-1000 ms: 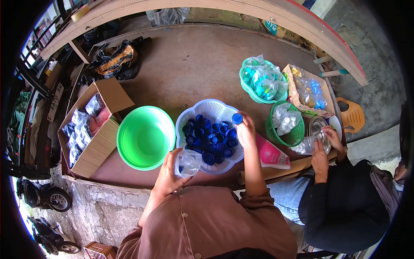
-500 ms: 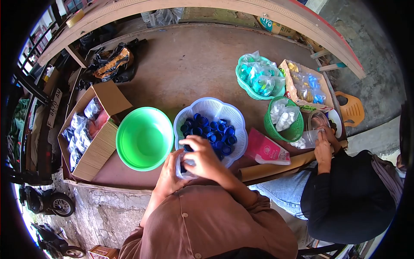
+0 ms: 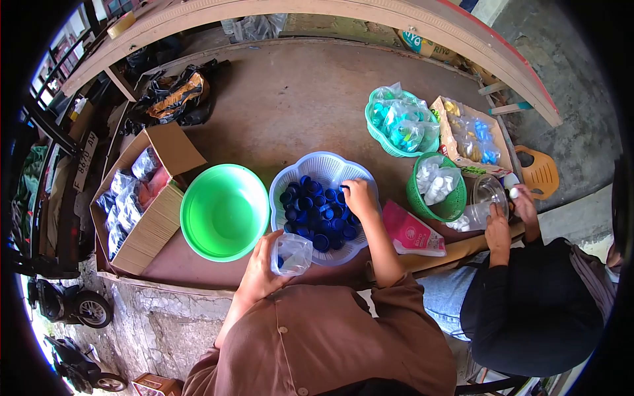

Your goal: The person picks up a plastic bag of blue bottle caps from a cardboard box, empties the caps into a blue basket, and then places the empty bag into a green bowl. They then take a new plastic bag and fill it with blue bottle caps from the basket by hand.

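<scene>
My left hand [image 3: 261, 267] grips a clear plastic bag [image 3: 294, 255] with a little dark blue showing inside, just below the basket. Dark blue caps [image 3: 320, 210] fill much of the pale blue scalloped basket [image 3: 365, 177]. My right hand [image 3: 358, 198] is over the basket's right side, its fingers pinched together at the caps; whatever they hold is too small to make out. Left of the basket stands a green basin [image 3: 224, 212] with nothing in it.
An open carton [image 3: 153, 228] of bagged caps stands left. To the right are a teal basket [image 3: 376, 132], a box of bags [image 3: 502, 142], a green basket [image 3: 456, 210] with white pieces and a pink packet [image 3: 413, 231]. A co-worker's hands [image 3: 498, 231] handle a clear container.
My right hand has moved from the bag's mouth up and right to the caps. The bag now shows uncovered in my left hand. The co-worker's other hand has come into view with a white piece.
</scene>
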`<state>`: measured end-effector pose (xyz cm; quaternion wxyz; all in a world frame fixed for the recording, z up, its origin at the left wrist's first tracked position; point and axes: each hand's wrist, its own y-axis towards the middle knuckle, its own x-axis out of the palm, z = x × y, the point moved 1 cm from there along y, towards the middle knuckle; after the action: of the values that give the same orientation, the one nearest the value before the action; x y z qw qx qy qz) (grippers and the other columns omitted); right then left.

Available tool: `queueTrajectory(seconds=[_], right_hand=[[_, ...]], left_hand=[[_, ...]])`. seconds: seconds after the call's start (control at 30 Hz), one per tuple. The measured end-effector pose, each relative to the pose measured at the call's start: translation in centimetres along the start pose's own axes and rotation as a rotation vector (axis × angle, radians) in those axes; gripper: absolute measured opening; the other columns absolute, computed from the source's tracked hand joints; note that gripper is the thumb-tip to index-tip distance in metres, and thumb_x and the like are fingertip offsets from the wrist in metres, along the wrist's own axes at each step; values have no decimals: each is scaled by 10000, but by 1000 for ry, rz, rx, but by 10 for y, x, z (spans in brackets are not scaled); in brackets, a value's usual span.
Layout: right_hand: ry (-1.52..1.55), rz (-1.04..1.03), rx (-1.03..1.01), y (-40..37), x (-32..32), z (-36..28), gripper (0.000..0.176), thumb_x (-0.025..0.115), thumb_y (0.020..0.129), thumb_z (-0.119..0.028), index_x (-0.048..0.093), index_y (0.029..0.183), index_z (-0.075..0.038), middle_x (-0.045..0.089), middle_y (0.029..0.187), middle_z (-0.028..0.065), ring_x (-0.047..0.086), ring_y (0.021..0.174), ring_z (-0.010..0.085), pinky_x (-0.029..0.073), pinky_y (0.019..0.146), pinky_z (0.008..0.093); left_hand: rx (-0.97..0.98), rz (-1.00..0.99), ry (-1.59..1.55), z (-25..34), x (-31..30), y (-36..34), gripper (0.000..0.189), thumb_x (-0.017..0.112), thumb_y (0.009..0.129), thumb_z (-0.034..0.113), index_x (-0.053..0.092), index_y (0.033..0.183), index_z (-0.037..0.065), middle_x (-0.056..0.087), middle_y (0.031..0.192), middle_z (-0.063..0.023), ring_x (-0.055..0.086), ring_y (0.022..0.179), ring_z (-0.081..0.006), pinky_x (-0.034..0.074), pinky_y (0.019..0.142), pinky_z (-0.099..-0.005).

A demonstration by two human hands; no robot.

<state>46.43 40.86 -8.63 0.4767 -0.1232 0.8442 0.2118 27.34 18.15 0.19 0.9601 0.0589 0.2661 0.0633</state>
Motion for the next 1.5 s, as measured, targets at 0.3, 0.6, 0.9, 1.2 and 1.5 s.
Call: queueTrajectory(seconds=[0.3,0.6,0.9,1.2,1.5], right_hand=[[587,136,293,-12,-10,1,200,612,809,-182,617,779,17,608,653,90,571,545,166,433,509,292],[2074,-279,523,-42,-51,-46,168,517,881,-170,462,730,-122,374,633,-37,370,557,76,301,500,213],[415,-113,-592,-82,-67,-145,170,659,762,-178,659,861,-40,529,689,91,502,608,224,396,586,302],[143,124,9,-29,-16,-24,68,666,711,-122,652,731,-59,558,722,127,569,728,292,457,645,390],[1119,-15,503,-36,-5,-12,149,633,804,-180,629,826,-32,595,784,49,564,736,176,438,637,302]], left_hand=[[-28,26,7,-3,-1,-3,782,764,564,121,387,1238,-6,475,1159,-195,474,1082,-352,404,922,-395],[-14,-4,6,-3,2,0,788,765,567,130,380,1240,-12,476,1164,-199,476,1076,-356,402,920,-397],[-4,9,17,-3,3,-2,804,766,564,122,364,1246,-15,484,1149,-204,490,1048,-361,407,902,-409],[3,25,25,0,0,-3,799,764,563,116,366,1245,-3,486,1144,-206,493,1043,-365,414,897,-409],[-13,38,30,-3,-1,-6,805,767,567,125,359,1249,-4,486,1145,-207,488,1053,-366,412,904,-408]])
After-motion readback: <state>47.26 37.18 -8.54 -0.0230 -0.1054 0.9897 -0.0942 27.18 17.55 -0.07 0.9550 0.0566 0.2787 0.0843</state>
